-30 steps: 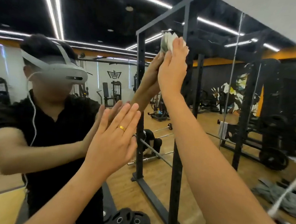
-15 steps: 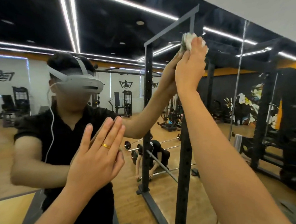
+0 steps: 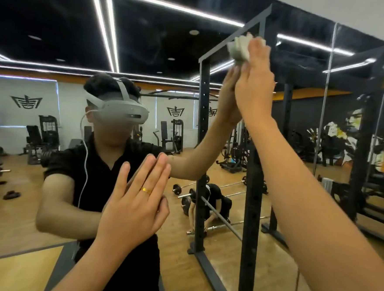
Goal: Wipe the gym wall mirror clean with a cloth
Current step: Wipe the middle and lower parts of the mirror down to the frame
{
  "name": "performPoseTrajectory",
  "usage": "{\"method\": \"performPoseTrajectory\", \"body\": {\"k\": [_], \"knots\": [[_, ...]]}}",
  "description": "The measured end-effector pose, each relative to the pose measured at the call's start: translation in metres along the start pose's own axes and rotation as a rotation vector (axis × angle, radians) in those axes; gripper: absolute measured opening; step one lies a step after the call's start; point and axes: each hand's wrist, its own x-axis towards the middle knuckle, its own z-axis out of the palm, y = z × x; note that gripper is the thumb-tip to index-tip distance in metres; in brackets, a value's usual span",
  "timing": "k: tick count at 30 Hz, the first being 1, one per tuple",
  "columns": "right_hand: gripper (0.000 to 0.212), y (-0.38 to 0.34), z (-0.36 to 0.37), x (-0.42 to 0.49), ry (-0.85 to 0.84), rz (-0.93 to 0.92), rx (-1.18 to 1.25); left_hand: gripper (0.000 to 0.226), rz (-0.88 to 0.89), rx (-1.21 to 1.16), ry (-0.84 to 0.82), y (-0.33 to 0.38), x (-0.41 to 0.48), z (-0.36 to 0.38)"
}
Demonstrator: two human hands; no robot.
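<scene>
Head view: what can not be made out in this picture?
Cloth: head view, mostly behind the right hand; the fingers' hold is blurred.
Left hand palm: head view, faces away toward the glass.
Mirror lower edge: head view, cut off by the picture's bottom.

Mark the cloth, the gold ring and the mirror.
cloth [image 3: 238,48]: head view, bunched white folds at its left side.
gold ring [image 3: 146,190]: head view, middle of the visible band.
mirror [image 3: 58,33]: head view, bare glass at upper left.

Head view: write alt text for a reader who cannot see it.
A person's right hand presses a crumpled white cloth high against the gym wall mirror, while the left hand, wearing a gold ring, rests flat on it lower down. The reflection shows their grey headset.
</scene>
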Motion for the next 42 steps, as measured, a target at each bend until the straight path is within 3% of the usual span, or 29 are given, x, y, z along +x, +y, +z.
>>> {"method": "performPoseTrajectory", "body": {"k": [2, 4, 8, 10, 13, 16, 18, 22, 26, 31, 33, 39, 42], "knots": [[0.048, -0.005, 0.011, 0.003, 0.119, 0.140, 0.029, 0.065, -0.003, 0.007, -0.002, 0.001, -0.003, 0.000], [0.046, -0.037, 0.031, 0.004, 0.144, 0.114, 0.047, 0.066, 0.001, 0.026, -0.003, 0.000, -0.005, 0.001], [0.052, -0.076, 0.062, -0.032, -0.041, -0.337, 0.011, 0.067, 0.012, 0.040, -0.009, -0.003, -0.005, 0.002], [0.053, -0.056, 0.051, -0.026, -0.139, -0.433, -0.058, 0.067, 0.012, 0.040, -0.009, -0.001, -0.003, 0.001], [0.052, -0.017, 0.020, -0.011, -0.103, -0.308, -0.093, 0.067, 0.000, 0.001, 0.004, -0.002, 0.000, 0.001], [0.040, 0.038, -0.011, -0.011, 0.030, 0.034, -0.016, 0.065, -0.034, -0.089, 0.002, 0.005, 0.003, -0.006], [0.044, 0.068, -0.027, -0.016, 0.129, 0.251, -0.005, 0.064, -0.015, -0.130, 0.017, 0.018, 0.011, -0.013], [0.046, 0.071, -0.032, -0.010, 0.144, 0.363, -0.021, 0.067, 0.056, -0.135, -0.012, 0.043, 0.054, -0.011], [0.045, 0.051, -0.017, -0.011, 0.209, 0.253, 0.052, 0.068, 0.027, -0.023, -0.077, 0.051, 0.072, 0.008], [0.054, 0.037, -0.022, -0.021, -0.238, -0.322, -0.071, 0.067, 0.021, 0.008, 0.001, 0.055, 0.067, 0.016], [0.055, 0.058, -0.031, -0.006, -0.276, -0.378, -0.137, 0.066, 0.014, 0.009, 0.018, 0.056, 0.069, 0.016], [0.045, 0.093, -0.039, 0.035, 0.117, 0.238, -0.032, 0.066, 0.018, 0.022, 0.022, 0.056, 0.071, 0.018], [0.047, 0.056, -0.015, 0.034, 0.109, 0.222, -0.033, 0.067, 0.013, 0.041, 0.032, 0.055, 0.068, 0.020]]}}
